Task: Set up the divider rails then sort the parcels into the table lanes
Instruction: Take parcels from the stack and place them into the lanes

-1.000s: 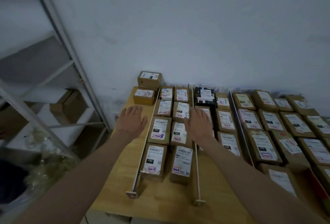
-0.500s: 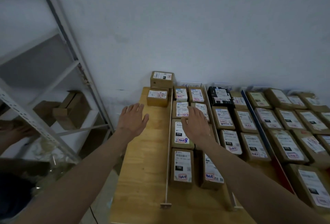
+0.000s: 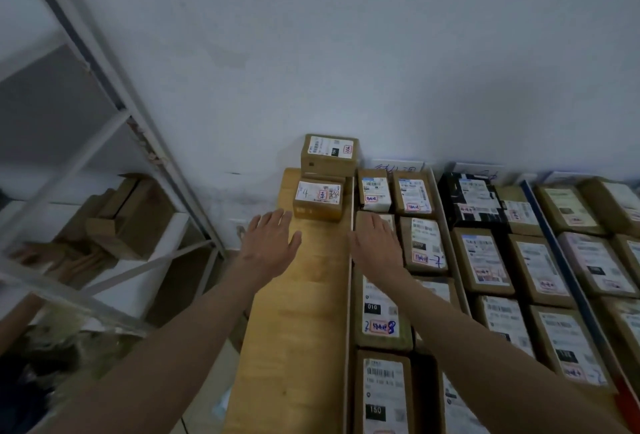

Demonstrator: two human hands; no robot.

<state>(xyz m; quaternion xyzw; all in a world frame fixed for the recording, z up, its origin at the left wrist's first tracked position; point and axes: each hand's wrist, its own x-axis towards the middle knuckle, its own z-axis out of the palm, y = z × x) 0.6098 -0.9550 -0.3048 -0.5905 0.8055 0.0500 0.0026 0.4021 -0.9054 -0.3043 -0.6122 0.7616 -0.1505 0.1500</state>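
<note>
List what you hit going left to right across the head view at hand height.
Metal shelving → left hand over the bare wooden table lane → white divider rail → right hand over the parcels → parcel marked 7 → blue divider rail.

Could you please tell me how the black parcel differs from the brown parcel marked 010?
The black parcel is dark-wrapped; the 010 parcel is brown cardboard. The black parcel lies near the wall; the 010 parcel lies nearer, one lane further left, beside the white rail. Both carry white labels.
</note>
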